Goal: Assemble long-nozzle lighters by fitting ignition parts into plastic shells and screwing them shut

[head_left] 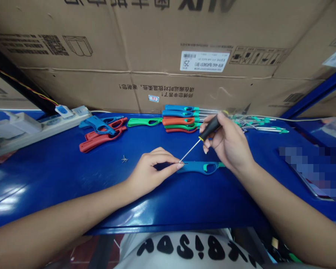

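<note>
White shirt fabric [190, 252] with bold black lettering lies closest, along the lower edge. Beyond everything stands a big cardboard carton [154, 52] (its printing upside down), and before it stretches a shiny blue tabletop [184, 198]. A white power strip [49, 127] runs up the left side. Toward the back, bundled casings [176, 121] in blue, orange, green and red lie beside thin metal tubes; loose red and blue casings [100, 142] overlap farther left, with one green casing [142, 122] between the two groups.

The right hand [231, 140] grips a black-handled screwdriver [211, 127], its shaft slanting down to the left hand [151, 168]. That hand's thumb and fingers narrow to a pinch at the screwdriver's tip; whether they clasp anything there I cannot tell. Lying flat on the tabletop, a blue casing [194, 167] has its left end just at those fingertips, while its green-tipped right end reaches behind the right hand, below the screwdriver. Smallest of all, a few screws [124, 159] sit in a little heap left of the left hand.
</note>
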`<state>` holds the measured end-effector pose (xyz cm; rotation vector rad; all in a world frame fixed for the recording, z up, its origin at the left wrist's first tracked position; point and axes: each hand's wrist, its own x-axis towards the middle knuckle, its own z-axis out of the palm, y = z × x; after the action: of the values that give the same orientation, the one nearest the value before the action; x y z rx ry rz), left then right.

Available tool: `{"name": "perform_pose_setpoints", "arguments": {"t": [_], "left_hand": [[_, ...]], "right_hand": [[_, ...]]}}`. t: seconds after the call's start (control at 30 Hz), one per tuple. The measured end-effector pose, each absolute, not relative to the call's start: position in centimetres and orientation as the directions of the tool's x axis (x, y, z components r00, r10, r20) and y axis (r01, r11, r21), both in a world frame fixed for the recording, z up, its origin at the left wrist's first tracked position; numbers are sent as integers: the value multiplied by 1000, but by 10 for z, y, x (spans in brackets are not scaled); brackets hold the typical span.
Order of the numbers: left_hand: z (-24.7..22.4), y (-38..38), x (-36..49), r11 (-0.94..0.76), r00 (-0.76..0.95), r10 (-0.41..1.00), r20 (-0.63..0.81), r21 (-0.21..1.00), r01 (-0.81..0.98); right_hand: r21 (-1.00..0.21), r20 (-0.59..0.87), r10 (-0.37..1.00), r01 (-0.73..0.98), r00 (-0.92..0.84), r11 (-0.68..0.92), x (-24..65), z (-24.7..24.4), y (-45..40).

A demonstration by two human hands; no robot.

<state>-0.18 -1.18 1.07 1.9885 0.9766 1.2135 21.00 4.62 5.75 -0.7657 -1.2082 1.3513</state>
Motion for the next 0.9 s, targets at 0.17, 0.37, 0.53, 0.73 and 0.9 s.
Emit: {"name": "perform_pose_setpoints", "arguments": {"t": [0.17, 0.37, 0.53, 0.73, 0.9], "left_hand": [[12, -13, -2, -556, 322, 822, 469, 782, 280], [13, -13, -2, -560, 330, 819, 470, 782, 276], [15, -13, -1, -561, 341, 818, 464, 776, 289], [16, -14, -1, -560, 341, 819, 462, 775, 292], [15, -14, -1, -563, 349, 814, 464, 776, 283]], "right_hand": [[-946, 181, 966, -301, -185, 120, 210, 58, 46], [-948, 171, 968, -299, -183, 111, 210, 58, 46], [-945, 153, 971, -316, -186, 88, 210, 57, 47], [-945, 134, 972, -320, -194, 66, 210, 56, 49], [-940, 141, 970, -333, -200, 68, 211, 56, 48]]}}
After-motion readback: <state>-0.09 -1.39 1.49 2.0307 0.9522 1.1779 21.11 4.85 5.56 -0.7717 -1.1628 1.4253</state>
